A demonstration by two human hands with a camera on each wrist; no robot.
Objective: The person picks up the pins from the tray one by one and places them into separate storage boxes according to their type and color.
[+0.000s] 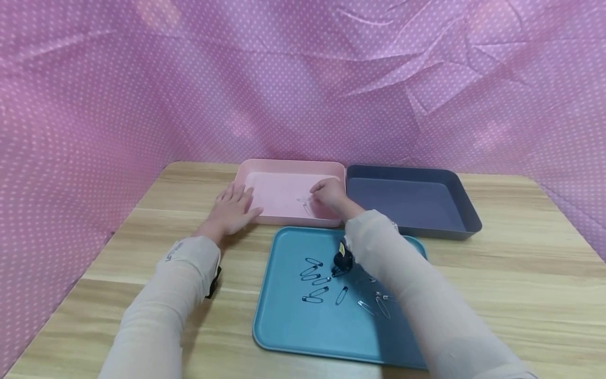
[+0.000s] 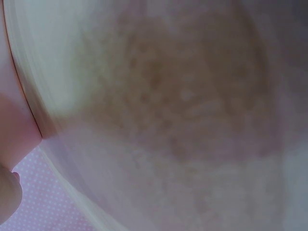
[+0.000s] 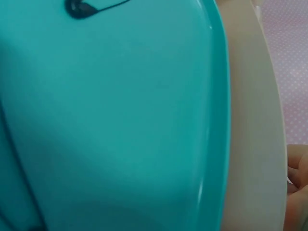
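Observation:
My right hand (image 1: 327,193) reaches into the pink tray (image 1: 265,181), its fingers curled down with the tips on a silver safety pin (image 1: 304,202) on the tray floor. My left hand (image 1: 231,209) lies flat, fingers straight, on the table against the pink tray's left front corner. Nearer to me, the teal tray (image 1: 293,331) holds several safety pins (image 1: 312,276), dark ones to the left and silver ones to the right. In the right wrist view the teal tray (image 3: 120,125) fills the frame, with one dark pin (image 3: 89,7) at the top. The left wrist view is a blur.
A dark blue-grey tray (image 1: 426,181) stands to the right of the pink one, nothing showing in it. All three trays sit on a wooden table (image 1: 521,252). Pink dotted cloth (image 1: 303,79) closes off the back and both sides.

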